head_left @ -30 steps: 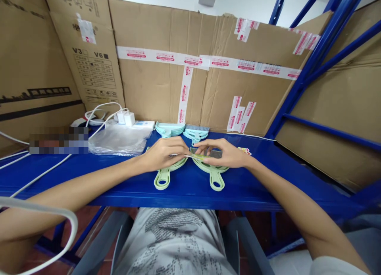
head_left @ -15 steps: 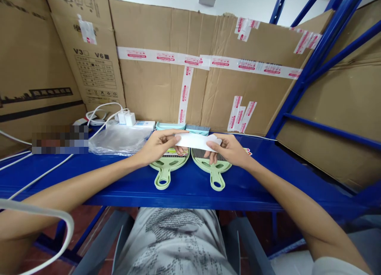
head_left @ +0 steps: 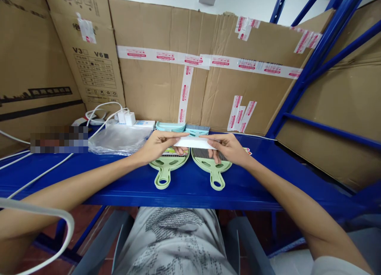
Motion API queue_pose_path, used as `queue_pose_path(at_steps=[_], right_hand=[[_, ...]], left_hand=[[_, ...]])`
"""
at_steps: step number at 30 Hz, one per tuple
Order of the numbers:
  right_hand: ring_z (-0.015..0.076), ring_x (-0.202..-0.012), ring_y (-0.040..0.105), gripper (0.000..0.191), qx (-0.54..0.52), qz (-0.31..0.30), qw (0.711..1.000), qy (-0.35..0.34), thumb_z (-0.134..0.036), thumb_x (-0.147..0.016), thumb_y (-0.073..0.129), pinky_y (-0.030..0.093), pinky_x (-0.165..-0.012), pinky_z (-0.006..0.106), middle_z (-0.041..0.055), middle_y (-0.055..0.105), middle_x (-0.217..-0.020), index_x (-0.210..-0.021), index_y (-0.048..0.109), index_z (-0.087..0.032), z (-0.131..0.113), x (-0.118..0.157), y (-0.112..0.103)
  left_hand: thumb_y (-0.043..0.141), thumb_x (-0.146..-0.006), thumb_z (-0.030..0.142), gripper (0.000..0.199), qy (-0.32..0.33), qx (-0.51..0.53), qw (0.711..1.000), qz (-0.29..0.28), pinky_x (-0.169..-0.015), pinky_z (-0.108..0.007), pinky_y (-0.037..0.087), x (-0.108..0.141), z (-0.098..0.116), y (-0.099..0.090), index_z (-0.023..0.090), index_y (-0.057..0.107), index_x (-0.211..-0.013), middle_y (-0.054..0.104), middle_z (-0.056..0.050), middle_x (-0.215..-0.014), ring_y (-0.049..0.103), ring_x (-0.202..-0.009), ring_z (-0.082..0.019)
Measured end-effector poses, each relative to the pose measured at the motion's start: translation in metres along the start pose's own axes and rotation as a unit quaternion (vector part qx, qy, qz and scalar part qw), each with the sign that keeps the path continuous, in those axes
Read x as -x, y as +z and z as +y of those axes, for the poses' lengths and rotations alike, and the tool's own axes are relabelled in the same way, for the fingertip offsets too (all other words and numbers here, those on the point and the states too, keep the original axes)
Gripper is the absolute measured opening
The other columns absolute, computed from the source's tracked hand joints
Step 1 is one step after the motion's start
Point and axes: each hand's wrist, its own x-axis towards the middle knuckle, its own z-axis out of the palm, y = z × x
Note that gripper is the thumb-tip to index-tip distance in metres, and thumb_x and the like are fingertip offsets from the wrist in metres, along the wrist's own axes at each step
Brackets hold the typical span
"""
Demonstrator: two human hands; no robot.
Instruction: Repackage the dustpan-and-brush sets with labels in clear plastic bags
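A narrow white strip, paper by its look (head_left: 195,142), is stretched level between my two hands. Its left end is pinched by my left hand (head_left: 163,145), its right end by my right hand (head_left: 228,147). Below the strip, two light green dustpans lie side by side on the blue table, a left dustpan (head_left: 162,172) and a right dustpan (head_left: 216,175), handles toward me. Brush bristles and a colourful label show in the left one, dark bristles in the right; my fingers hide their upper parts.
Behind my hands lie a light blue dustpan (head_left: 170,127) and a light blue brush (head_left: 197,129). Clear plastic bags (head_left: 119,138) and white chargers with cables (head_left: 127,118) are at the left. Cardboard panels (head_left: 154,88) and a blue frame (head_left: 300,84) enclose the table (head_left: 190,199).
The strip has been straightened and tilted or folded, so it looks narrower and flatter between my hands. My right fingers have shifted slightly; the dustpans have stayed put.
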Motion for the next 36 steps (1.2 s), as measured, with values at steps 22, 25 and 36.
queue_pose_path(at_steps=[22,25,36], right_hand=[[0.0172,-0.057,0.074,0.058,0.119,-0.011,0.993,-0.011,-0.074,-0.102,0.053,0.060,-0.053,0.028,0.0061,0.080,-0.080,-0.087,0.068,-0.020,0.000,0.001,0.003],[0.0182,-0.058,0.074,0.058,0.137,-0.003,0.990,-0.019,-0.074,-0.103,0.051,0.060,-0.054,0.030,0.0051,0.080,-0.079,-0.086,0.069,-0.021,0.000,0.001,0.002],[0.0163,-0.083,0.077,0.048,0.314,-0.077,0.946,-0.012,-0.049,-0.109,0.053,0.062,-0.074,0.028,0.0077,0.082,-0.117,-0.148,0.069,-0.026,0.000,-0.005,-0.074]], left_hand=[[0.074,-0.095,0.045,0.034,0.033,-0.166,0.982,0.087,-0.062,-0.025,0.061,0.001,-0.006,-0.003,0.018,0.087,-0.112,0.085,-0.009,-0.105,0.076,-0.074,-0.017],[0.073,-0.096,0.045,0.033,0.055,-0.183,0.977,0.098,-0.061,-0.025,0.061,0.001,-0.005,-0.001,0.018,0.088,-0.108,0.085,-0.010,-0.100,0.076,-0.071,-0.018],[0.065,-0.103,0.048,0.040,0.066,-0.189,0.978,0.056,-0.064,-0.024,0.063,-0.001,-0.011,-0.008,0.013,0.084,-0.106,0.084,-0.010,-0.090,0.076,-0.065,-0.015]])
